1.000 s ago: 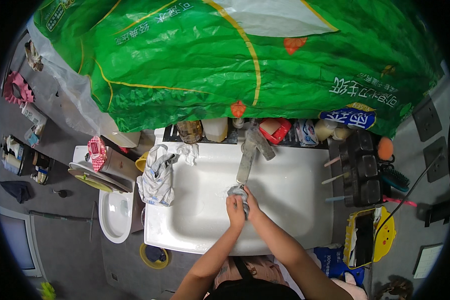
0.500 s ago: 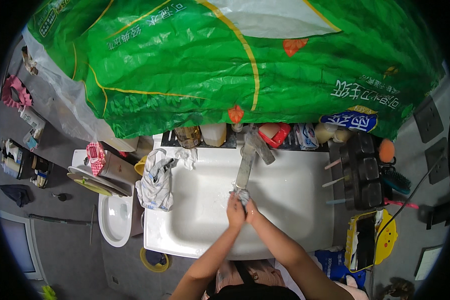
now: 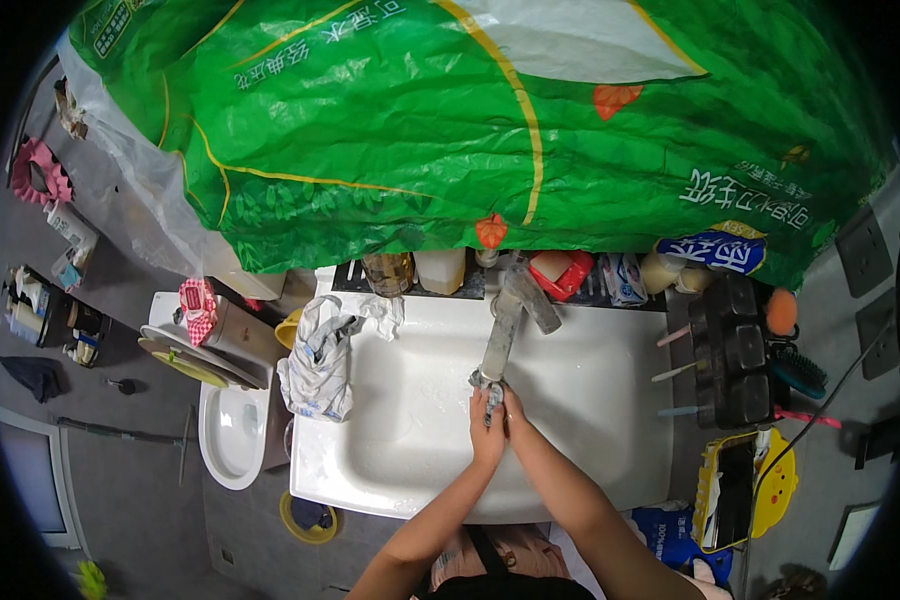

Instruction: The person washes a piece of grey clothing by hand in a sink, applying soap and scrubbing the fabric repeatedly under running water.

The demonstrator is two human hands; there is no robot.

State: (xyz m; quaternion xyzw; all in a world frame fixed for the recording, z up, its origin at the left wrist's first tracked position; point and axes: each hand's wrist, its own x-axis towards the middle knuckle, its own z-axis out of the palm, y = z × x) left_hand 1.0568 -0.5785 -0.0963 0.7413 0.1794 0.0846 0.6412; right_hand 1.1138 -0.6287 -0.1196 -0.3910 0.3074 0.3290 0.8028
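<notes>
Under the spout of the faucet (image 3: 503, 340), over the white washbasin (image 3: 410, 405), my two hands are together around a small wet cloth (image 3: 493, 394), grey and white. My left hand (image 3: 484, 428) is closed on its left side, and my right hand (image 3: 513, 410) is closed on its right side. Much of the cloth is hidden by my fingers. A crumpled white patterned fabric (image 3: 317, 370) is draped over the basin's left rim, apart from my hands.
A ledge behind the basin holds bottles, a red soap box (image 3: 560, 273) and jars. Hanging over it is a large green plastic package (image 3: 370, 130). To the right are a black toothbrush holder (image 3: 725, 350) and a yellow bin (image 3: 775, 480); a toilet (image 3: 235, 435) stands left.
My hands, still holding the cloth under the spout, have shifted slightly within the basin, and the cloth shows a different fold. The whole view has moved a little.
</notes>
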